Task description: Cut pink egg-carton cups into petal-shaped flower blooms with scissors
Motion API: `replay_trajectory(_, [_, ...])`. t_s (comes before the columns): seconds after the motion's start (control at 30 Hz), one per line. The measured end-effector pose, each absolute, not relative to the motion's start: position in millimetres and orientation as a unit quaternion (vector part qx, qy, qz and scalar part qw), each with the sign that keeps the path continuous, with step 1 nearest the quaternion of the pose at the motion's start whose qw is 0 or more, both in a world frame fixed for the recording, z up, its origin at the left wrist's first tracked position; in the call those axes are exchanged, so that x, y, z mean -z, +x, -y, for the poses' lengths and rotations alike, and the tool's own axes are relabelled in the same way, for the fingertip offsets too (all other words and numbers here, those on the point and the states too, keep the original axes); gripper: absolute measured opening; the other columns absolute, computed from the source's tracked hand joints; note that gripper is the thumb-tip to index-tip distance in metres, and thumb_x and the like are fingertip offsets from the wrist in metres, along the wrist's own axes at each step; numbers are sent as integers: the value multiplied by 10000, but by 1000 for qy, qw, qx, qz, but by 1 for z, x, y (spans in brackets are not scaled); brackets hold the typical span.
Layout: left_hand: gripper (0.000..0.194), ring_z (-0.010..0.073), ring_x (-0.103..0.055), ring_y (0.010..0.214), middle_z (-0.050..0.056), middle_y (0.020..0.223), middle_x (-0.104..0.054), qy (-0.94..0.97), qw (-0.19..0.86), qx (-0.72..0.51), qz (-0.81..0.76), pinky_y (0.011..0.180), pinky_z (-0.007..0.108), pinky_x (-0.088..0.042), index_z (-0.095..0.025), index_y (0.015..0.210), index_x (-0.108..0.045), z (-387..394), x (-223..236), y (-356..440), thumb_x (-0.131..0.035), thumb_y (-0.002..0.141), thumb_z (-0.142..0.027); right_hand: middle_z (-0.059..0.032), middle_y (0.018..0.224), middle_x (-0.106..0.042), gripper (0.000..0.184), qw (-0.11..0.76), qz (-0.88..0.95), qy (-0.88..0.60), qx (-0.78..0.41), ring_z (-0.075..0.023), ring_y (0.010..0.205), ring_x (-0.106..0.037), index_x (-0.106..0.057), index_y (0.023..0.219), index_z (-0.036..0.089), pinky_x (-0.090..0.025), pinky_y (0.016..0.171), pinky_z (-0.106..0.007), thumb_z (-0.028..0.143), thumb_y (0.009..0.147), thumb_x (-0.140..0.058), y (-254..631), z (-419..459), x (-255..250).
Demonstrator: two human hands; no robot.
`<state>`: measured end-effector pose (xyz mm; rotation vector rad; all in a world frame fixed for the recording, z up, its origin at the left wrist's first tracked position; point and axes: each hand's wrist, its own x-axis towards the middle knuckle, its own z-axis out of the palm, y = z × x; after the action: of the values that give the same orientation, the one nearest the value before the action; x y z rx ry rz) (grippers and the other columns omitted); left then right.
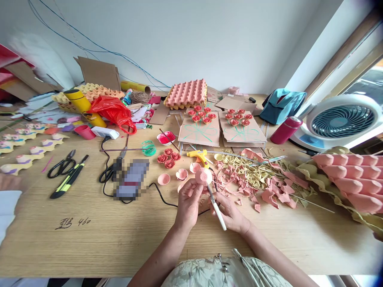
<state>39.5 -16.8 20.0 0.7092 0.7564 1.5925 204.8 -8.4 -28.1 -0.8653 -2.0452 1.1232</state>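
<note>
My left hand (189, 201) is closed on a small pink egg-carton cup (204, 176), gripped by thumb and fingers above the table. My right hand (231, 213) is closed around a slim tool with a white handle (220, 216) and a grey metal shaft. The shaft's tip meets the cup's lower edge; its exact kind is unclear. Just behind the cup lies a yellow glue gun (200, 156). Loose pink cups (164, 179) and a nested one (181, 174) sit to the left, partly hidden by my left hand. Beyond them stand several red-edged paper-pulp roses (169, 158).
Cardboard panels (199, 134) carry more roses. Pink and yellow scraps (269, 179) spread rightward towards stacked egg trays (350, 179). A fan (335, 121) and magenta bottle (286, 130) stand at right. Scissors (62, 165), a utility knife (70, 177) and a phone (131, 180) lie left.
</note>
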Motion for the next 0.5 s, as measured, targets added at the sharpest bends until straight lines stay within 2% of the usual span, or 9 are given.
replay_trajectory(0.23, [191,135,-597,682,7,756,-664,287,586,-676,-341,705,268,-524,-221,809,-742,17,-15,40,-824,762,-387,-22,824,-559,220,326,782,-330,-416,-182,742,-482,-521,878,221,-423,677,-301,428,940,-564,204,8,26])
replay_trajectory(0.5, [192,141,-574,681,15,761,-647,284,596,-677,-325,667,264,-500,-227,803,-741,18,-18,42,-809,776,-405,-14,791,-544,317,343,764,-340,-428,-179,710,-478,-538,894,220,-418,663,-301,530,960,-527,203,10,32])
